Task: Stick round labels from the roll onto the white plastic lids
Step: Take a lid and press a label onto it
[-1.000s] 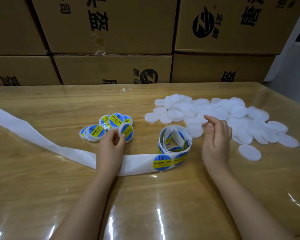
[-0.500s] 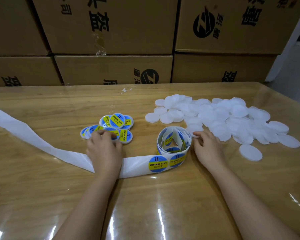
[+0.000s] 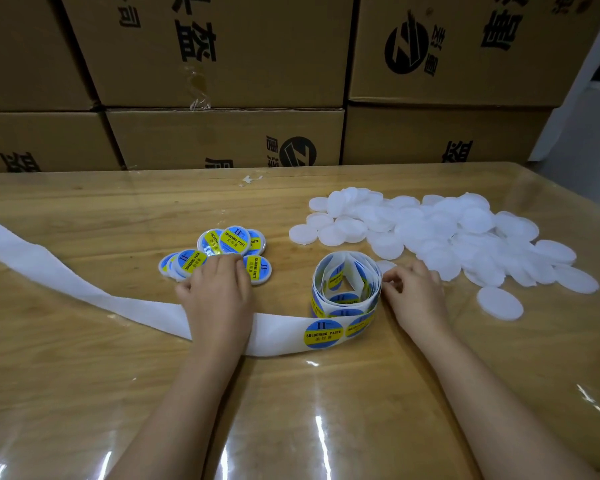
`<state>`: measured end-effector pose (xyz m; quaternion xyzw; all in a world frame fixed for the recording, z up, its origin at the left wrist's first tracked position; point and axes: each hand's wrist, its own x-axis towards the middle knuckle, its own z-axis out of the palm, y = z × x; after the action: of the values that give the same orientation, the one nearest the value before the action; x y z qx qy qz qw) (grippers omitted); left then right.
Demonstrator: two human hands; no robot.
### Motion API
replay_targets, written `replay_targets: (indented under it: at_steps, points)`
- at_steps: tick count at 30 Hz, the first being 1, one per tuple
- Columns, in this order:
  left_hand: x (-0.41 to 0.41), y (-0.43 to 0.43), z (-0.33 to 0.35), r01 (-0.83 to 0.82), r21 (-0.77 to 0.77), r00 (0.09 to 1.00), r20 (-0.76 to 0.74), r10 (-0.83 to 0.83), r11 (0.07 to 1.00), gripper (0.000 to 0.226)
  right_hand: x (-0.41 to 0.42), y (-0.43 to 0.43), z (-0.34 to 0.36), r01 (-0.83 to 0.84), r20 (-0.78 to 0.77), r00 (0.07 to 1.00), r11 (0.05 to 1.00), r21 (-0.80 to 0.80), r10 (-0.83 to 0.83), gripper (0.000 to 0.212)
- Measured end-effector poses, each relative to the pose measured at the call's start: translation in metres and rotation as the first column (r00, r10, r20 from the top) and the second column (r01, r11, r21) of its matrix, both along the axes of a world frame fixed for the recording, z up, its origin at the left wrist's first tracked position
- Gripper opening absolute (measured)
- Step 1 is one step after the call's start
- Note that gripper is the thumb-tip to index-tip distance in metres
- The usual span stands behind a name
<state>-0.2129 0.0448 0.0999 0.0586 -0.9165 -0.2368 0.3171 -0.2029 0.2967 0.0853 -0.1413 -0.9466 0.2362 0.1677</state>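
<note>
The left hand (image 3: 219,292) has let go over the labelled pile (image 3: 234,240), one more done; the right hand (image 3: 416,296) pinches the next white lid (image 3: 386,264).

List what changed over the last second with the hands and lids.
The left hand let go of the labelled white round lid it held upright; the lid now lies in the labelled pile, the hand resting over it. The right hand dropped from above the blank white plastic lids to the table beside the coiled label roll. Roll, backing strip and blank heap stayed.
</note>
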Motion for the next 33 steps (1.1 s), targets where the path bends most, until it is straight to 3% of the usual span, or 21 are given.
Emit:
replay_targets:
  at_steps: [3,7,10,12,18,21,23,27,30,33]
  points:
    - [0.007,0.006,0.007,0.121,0.074,0.986,-0.126,-0.111,0.99,0.025,-0.002,0.001,-0.002,-0.009,-0.039,0.999,1.0,-0.014,0.008,0.013]
    - [0.022,0.022,0.014,0.388,0.081,0.899,-0.252,-0.358,0.918,0.032,0.0,-0.002,0.003,-0.08,-0.296,0.955,0.97,-0.228,0.01,0.009]
    - [0.033,0.037,0.009,0.526,-0.017,0.822,-0.245,-0.514,0.85,0.03,0.007,-0.009,0.014,-0.239,-0.426,0.904,0.87,-0.432,0.036,0.016]
    - [0.035,0.042,0.005,0.591,0.026,0.792,-0.21,-0.573,0.806,0.028,0.013,-0.015,0.023,-0.312,-0.455,0.887,0.833,-0.456,0.083,0.023]
    - [0.029,0.038,0.002,0.614,0.267,0.789,-0.197,-0.582,0.743,0.04,0.034,-0.043,0.042,-0.543,-0.548,0.738,0.829,-0.135,0.394,0.015]
    - [0.03,0.039,0.002,0.638,0.246,0.77,-0.182,-0.612,0.729,0.05,0.039,-0.053,0.043,-0.638,-0.476,0.704,0.763,-0.101,0.526,0.009]
    - [0.031,0.038,0.001,0.627,0.213,0.779,-0.156,-0.608,0.749,0.042,0.041,-0.057,0.042,-0.677,-0.44,0.687,0.729,-0.098,0.579,0.008]
    - [0.029,0.037,-0.003,0.574,0.236,0.817,-0.102,-0.568,0.784,0.018,0.042,-0.055,0.042,-0.677,-0.447,0.687,0.728,-0.108,0.573,0.007]
    - [0.029,0.037,-0.002,0.557,0.188,0.83,-0.117,-0.545,0.809,0.037,0.039,-0.047,0.039,-0.641,-0.42,0.7,0.767,-0.016,0.577,0.014]
    - [0.028,0.036,-0.002,0.521,0.16,0.852,-0.158,-0.5,0.838,0.038,0.035,-0.036,0.033,-0.61,-0.263,0.765,0.792,-0.006,0.587,0.03]
